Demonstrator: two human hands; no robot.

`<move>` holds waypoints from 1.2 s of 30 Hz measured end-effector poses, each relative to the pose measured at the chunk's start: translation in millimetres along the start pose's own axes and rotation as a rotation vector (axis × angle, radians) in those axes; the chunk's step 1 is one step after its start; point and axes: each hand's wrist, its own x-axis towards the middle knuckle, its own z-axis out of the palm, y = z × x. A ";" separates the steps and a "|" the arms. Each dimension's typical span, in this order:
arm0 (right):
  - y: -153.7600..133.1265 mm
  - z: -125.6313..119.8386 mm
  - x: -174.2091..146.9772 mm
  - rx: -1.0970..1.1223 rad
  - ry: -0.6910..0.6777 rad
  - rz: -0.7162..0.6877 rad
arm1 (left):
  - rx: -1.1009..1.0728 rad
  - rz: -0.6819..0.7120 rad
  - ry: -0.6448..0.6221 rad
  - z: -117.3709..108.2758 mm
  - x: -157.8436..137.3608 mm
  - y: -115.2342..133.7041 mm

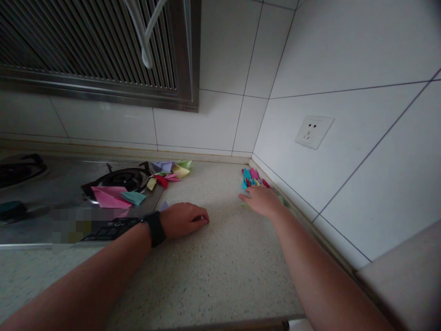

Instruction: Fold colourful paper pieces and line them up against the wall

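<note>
Stove [62, 193] at left of countertop [213, 276], range hood [188, 92] above it. Folded papers [110, 196] on stove's right side, some in front of right burner [126, 178], others clustered at stove's right edge. Left hand [184, 219] over countertop, just right of stove. Right hand [263, 201] at near side of paper pile [254, 174], contact unclear; pile in far right corner, beside right wall [386, 138]. Socket [315, 132] on that wall, above and right of pile.
</note>
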 end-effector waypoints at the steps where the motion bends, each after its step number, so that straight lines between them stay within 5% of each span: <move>1: 0.1 0.5 0.3 0.002 0.006 -0.006 | 0.004 -0.002 -0.007 -0.2 -0.1 0.3; 16: 1.4 5.3 4.7 0.047 0.125 -0.034 | 0.099 -0.014 -0.062 -2.0 0.0 1.9; 22: -22.9 2.3 1.6 0.300 0.248 -0.304 | 0.193 -0.010 -0.060 -3.1 -0.2 10.1; 28: -61.8 7.9 -9.0 0.459 0.079 -0.607 | 0.197 0.117 -0.115 5.1 -1.0 36.7; 36: -64.6 13.4 -1.2 0.493 -0.008 -0.632 | 0.320 0.125 -0.084 3.7 1.0 35.9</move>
